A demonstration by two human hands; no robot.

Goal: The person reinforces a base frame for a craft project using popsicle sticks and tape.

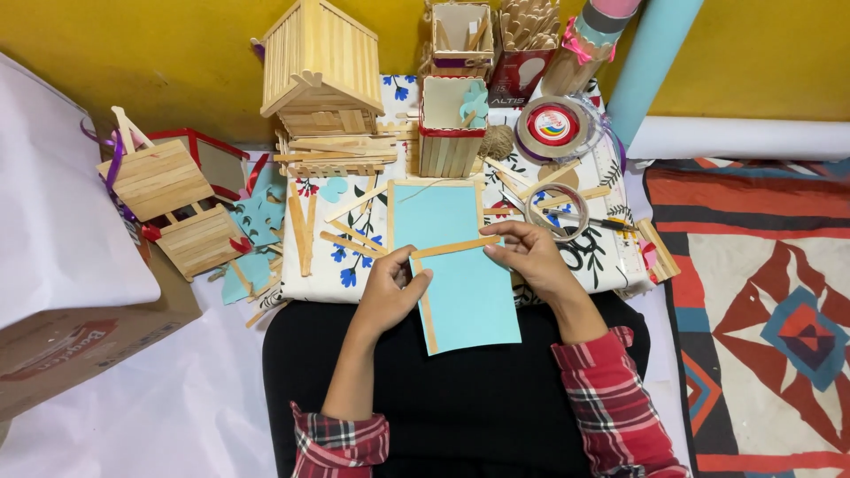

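Note:
A light blue paper sheet [462,292] lies over my lap and the edge of a floral cloth [350,270]. Wooden craft sticks edge it: one along the left side, one across the middle [454,247]. My left hand [390,292] pinches the sheet's left edge, thumb on the paper beside the lower side stick [428,320]. My right hand [529,257] presses its fingertips on the right end of the cross stick.
A craft-stick house [319,66] and a stick box [450,128] stand behind the sheet. Loose sticks [350,235] lie left of it. Tape rolls [553,124] and scissors [611,223] sit to the right. Small stick boxes [173,208] and a cardboard box [80,350] are at left.

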